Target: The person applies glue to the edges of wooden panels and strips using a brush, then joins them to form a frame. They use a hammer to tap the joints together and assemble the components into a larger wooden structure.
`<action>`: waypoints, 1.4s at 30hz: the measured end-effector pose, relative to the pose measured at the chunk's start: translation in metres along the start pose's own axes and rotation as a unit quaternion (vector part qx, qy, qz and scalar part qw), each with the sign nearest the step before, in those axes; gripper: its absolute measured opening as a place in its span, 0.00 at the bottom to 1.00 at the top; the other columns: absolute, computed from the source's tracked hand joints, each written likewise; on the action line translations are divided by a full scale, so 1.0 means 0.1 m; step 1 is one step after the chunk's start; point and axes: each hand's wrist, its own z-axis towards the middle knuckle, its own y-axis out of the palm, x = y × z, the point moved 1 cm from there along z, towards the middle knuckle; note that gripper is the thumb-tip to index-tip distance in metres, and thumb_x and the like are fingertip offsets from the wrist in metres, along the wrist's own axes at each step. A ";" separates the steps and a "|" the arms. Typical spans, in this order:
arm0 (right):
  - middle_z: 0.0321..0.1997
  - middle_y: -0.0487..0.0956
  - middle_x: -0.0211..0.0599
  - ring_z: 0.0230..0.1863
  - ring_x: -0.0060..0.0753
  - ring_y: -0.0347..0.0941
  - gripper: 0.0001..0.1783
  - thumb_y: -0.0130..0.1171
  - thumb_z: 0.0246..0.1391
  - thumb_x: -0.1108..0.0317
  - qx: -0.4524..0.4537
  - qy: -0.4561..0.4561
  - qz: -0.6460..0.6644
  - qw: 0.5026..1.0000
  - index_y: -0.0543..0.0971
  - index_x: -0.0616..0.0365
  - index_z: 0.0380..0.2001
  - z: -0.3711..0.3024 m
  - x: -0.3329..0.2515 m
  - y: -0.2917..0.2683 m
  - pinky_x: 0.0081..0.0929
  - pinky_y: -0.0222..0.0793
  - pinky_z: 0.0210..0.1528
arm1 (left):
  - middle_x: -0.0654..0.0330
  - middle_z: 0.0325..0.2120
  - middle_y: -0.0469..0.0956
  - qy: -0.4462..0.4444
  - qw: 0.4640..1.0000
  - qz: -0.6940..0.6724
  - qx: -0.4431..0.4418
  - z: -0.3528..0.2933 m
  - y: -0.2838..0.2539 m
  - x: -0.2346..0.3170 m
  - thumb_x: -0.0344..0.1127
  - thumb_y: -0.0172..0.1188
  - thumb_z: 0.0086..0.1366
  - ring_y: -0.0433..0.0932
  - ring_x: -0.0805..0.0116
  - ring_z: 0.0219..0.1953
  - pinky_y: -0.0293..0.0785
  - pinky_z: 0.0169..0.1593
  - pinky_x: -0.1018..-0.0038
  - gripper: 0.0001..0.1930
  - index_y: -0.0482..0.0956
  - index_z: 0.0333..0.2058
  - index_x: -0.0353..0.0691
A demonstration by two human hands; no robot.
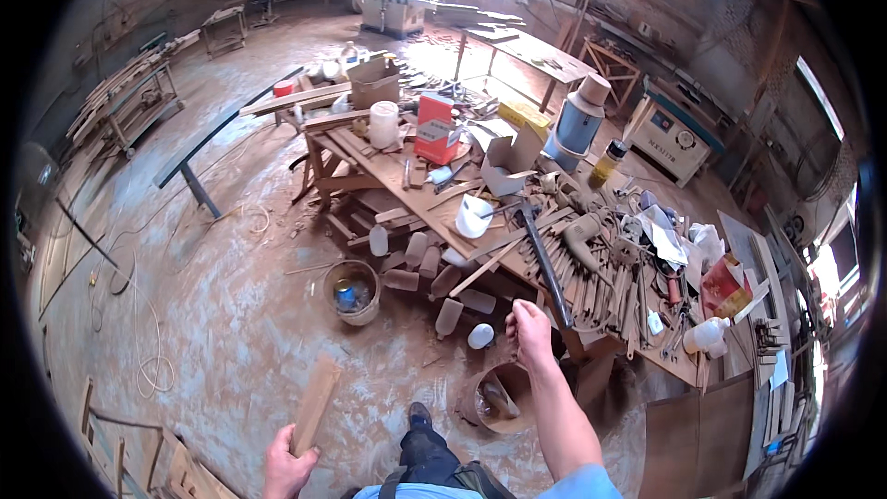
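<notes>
In my left hand point(288, 462), low in the view, is a flat wooden board point(317, 397) that points up and away from me. The fingers are wrapped round its near end. My right hand point(529, 331) is stretched forward by the near edge of the cluttered workbench point(420, 206), its fingers curled closed. Whether anything small is inside that grip is hidden. Just beyond it a long dark metal bar point(545, 263) slants over the bench edge. A white tub point(474, 216) and a pile of wooden sticks point(591, 282) lie farther back on the bench.
A bucket point(352, 293) with a blue can inside stands left of the bench. Another round bin point(499, 397) is below my right arm. Several plastic bottles point(449, 317) lie under the bench edge. A pale hose point(152, 374) trails over the floor at left.
</notes>
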 end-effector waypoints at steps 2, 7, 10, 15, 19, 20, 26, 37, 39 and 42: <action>0.22 0.73 0.28 0.16 0.18 0.66 0.14 0.54 0.60 0.60 0.000 0.008 0.008 1.000 0.74 0.57 0.44 0.54 -0.18 0.02 0.16 0.60 0.15 | 0.57 0.35 0.78 0.009 0.999 0.027 -0.013 0.41 0.15 0.19 0.30 0.63 0.46 0.75 0.71 0.37 0.72 0.43 0.73 0.25 0.73 0.46 0.31; 0.22 0.71 0.27 0.14 0.19 0.65 0.11 0.54 0.59 0.60 0.007 0.038 0.029 0.999 0.73 0.53 0.39 1.61 -0.38 0.24 0.16 0.58 0.11 | 0.51 0.34 0.80 0.069 0.995 0.063 -0.026 1.29 0.35 0.70 0.35 0.66 0.45 0.80 0.60 0.37 0.75 0.42 0.68 0.25 0.76 0.45 0.35; 0.25 0.70 0.27 0.15 0.17 0.65 0.11 0.54 0.59 0.60 0.017 0.081 0.065 0.994 0.72 0.53 0.40 2.07 -0.38 0.35 0.15 0.58 0.12 | 0.51 0.34 0.79 0.110 0.986 0.114 -0.054 1.86 0.45 0.86 0.36 0.67 0.44 0.80 0.58 0.37 0.75 0.43 0.68 0.26 0.76 0.45 0.35; 0.25 0.70 0.29 0.15 0.20 0.64 0.12 0.56 0.58 0.57 0.047 0.102 0.050 0.992 0.70 0.53 0.37 2.53 -0.48 0.53 0.19 0.59 0.13 | 0.51 0.34 0.79 0.142 0.983 0.071 -0.089 2.66 0.69 1.21 0.36 0.68 0.44 0.80 0.58 0.37 0.75 0.42 0.69 0.24 0.78 0.42 0.34; 0.25 0.71 0.28 0.15 0.24 0.66 0.19 0.59 0.56 0.54 0.028 0.138 0.075 0.987 0.70 0.49 0.46 2.90 -0.29 0.52 0.24 0.60 0.15 | 0.50 0.34 0.79 0.123 0.980 0.087 -0.128 3.01 0.81 1.34 0.36 0.67 0.44 0.80 0.58 0.36 0.75 0.42 0.68 0.23 0.78 0.42 0.34; 0.24 0.71 0.27 0.16 0.23 0.66 0.18 0.59 0.56 0.53 0.026 0.147 0.087 0.985 0.71 0.48 0.46 2.97 -0.27 0.52 0.24 0.60 0.15 | 0.50 0.34 0.79 0.116 0.979 0.100 -0.137 3.08 0.84 1.39 0.35 0.67 0.44 0.80 0.58 0.36 0.75 0.42 0.68 0.23 0.78 0.42 0.34; 0.22 0.69 0.26 0.16 0.20 0.65 0.17 0.57 0.57 0.52 0.025 0.170 0.063 0.983 0.70 0.51 0.41 3.22 -0.24 0.54 0.21 0.58 0.15 | 0.50 0.35 0.79 0.088 0.973 0.149 -0.155 3.41 1.16 1.63 0.35 0.67 0.44 0.79 0.57 0.36 0.75 0.40 0.68 0.23 0.78 0.42 0.35; 0.24 0.77 0.28 0.20 0.15 0.68 0.09 0.55 0.56 0.66 -0.062 -0.050 -0.167 0.983 0.79 0.58 0.36 3.09 -0.66 0.52 0.15 0.64 0.20 | 0.52 0.31 0.78 0.074 0.964 0.192 -0.170 3.64 1.71 2.14 0.36 0.66 0.45 0.77 0.61 0.31 0.73 0.37 0.70 0.23 0.78 0.42 0.35; 0.23 0.76 0.27 0.20 0.15 0.68 0.09 0.55 0.56 0.65 -0.034 0.002 -0.123 0.992 0.78 0.58 0.35 3.09 -0.61 0.50 0.15 0.63 0.20 | 0.51 0.32 0.78 0.066 0.962 0.196 -0.181 3.67 1.77 2.21 0.37 0.65 0.45 0.78 0.59 0.33 0.73 0.39 0.69 0.23 0.78 0.42 0.36; 0.22 0.76 0.30 0.17 0.18 0.69 0.10 0.51 0.60 0.63 -0.031 0.091 -0.078 0.992 0.74 0.57 0.31 3.17 -0.45 0.46 0.16 0.63 0.17 | 0.50 0.36 0.78 0.059 0.957 0.202 -0.200 3.69 1.80 2.30 0.39 0.64 0.47 0.79 0.56 0.37 0.74 0.43 0.67 0.23 0.77 0.44 0.37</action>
